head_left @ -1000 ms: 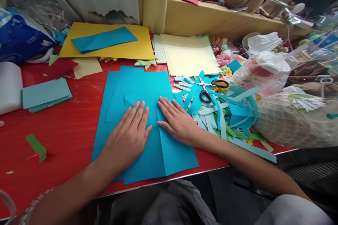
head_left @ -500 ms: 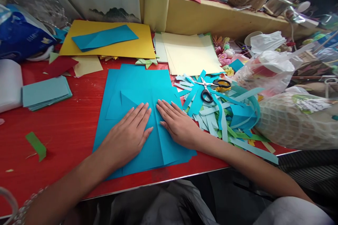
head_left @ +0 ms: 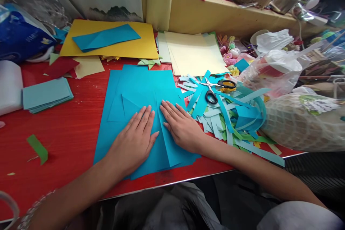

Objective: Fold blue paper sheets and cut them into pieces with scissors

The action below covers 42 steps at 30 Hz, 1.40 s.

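Note:
Several overlapping sheets of blue paper lie on the red table in front of me. The top sheet has a crease running down between my hands, and its right part tilts slightly up along that line. My left hand rests flat on the paper left of the crease, fingers stretched out and thumb a little apart. On the right of the crease, my right hand lies flat with its fingers extended. Neither hand grips anything. Under my left hand, part of the sheets is hidden.
Scissors lie open on a heap of paper strips to the right. Behind are a yellow sheet and cream sheets. A stack of light blue paper sits at left; a netted bag stands at right.
My left hand has shifted very slightly to the right and down along the paper. The right hand stays nearly in place, and the crease looks a little steeper at its lower end.

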Each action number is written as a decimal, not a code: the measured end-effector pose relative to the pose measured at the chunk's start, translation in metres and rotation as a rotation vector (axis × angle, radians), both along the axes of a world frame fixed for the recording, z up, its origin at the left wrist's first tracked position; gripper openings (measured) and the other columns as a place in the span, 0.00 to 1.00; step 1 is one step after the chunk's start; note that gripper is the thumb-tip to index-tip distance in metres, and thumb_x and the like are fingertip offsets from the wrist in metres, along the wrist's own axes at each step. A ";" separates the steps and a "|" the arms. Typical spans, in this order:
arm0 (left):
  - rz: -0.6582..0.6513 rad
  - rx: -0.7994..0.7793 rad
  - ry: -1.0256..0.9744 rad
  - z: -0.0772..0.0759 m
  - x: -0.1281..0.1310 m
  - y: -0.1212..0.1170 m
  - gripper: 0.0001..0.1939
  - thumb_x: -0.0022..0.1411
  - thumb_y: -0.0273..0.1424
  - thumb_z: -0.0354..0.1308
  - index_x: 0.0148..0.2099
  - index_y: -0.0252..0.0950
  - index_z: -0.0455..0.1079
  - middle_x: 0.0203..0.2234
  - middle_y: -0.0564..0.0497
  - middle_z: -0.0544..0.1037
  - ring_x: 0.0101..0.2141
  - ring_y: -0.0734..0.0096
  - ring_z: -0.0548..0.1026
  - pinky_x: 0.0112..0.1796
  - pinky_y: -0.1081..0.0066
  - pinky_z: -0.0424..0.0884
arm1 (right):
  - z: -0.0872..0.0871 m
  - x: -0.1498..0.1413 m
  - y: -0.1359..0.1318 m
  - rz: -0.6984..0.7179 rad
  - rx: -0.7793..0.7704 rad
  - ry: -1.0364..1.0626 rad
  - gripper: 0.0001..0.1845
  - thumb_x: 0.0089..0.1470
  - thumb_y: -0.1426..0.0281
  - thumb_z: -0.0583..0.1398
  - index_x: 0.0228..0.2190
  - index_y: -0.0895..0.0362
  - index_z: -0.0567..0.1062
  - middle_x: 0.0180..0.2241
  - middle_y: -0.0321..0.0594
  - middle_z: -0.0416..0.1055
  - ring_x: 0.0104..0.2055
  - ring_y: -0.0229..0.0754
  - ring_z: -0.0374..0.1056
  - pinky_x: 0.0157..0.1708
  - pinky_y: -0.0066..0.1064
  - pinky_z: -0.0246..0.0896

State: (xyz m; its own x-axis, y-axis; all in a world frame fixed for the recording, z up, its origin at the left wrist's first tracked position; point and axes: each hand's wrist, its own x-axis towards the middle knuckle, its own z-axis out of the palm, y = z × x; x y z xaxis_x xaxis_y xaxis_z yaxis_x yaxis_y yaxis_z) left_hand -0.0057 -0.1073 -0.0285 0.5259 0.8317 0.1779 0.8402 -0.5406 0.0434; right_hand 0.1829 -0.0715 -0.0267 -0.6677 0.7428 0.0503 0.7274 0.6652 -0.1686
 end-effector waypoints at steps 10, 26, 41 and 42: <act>0.020 0.011 -0.019 0.000 0.004 -0.002 0.30 0.69 0.36 0.36 0.63 0.16 0.54 0.62 0.29 0.55 0.62 0.46 0.52 0.58 0.51 0.56 | -0.001 0.000 0.000 -0.008 0.008 0.008 0.29 0.65 0.64 0.38 0.63 0.66 0.49 0.66 0.46 0.39 0.68 0.44 0.32 0.65 0.43 0.35; 0.056 0.017 0.012 0.000 0.008 -0.008 0.30 0.69 0.35 0.38 0.63 0.15 0.53 0.62 0.28 0.54 0.63 0.46 0.50 0.58 0.51 0.56 | 0.002 -0.001 -0.002 -0.024 -0.005 0.002 0.29 0.65 0.64 0.38 0.63 0.65 0.50 0.66 0.46 0.40 0.68 0.44 0.32 0.65 0.43 0.34; -0.052 0.028 -0.006 0.002 -0.004 -0.001 0.31 0.69 0.40 0.38 0.63 0.18 0.55 0.62 0.32 0.56 0.63 0.50 0.52 0.59 0.53 0.54 | 0.003 0.005 0.001 0.039 -0.015 0.093 0.29 0.66 0.63 0.40 0.63 0.65 0.47 0.66 0.48 0.39 0.68 0.43 0.29 0.65 0.43 0.37; -0.048 0.017 0.000 0.001 -0.004 -0.001 0.31 0.69 0.40 0.38 0.63 0.19 0.54 0.62 0.32 0.56 0.63 0.49 0.51 0.59 0.53 0.54 | 0.002 0.005 0.000 0.039 -0.017 0.068 0.30 0.66 0.62 0.40 0.63 0.65 0.48 0.66 0.48 0.40 0.68 0.43 0.31 0.65 0.43 0.37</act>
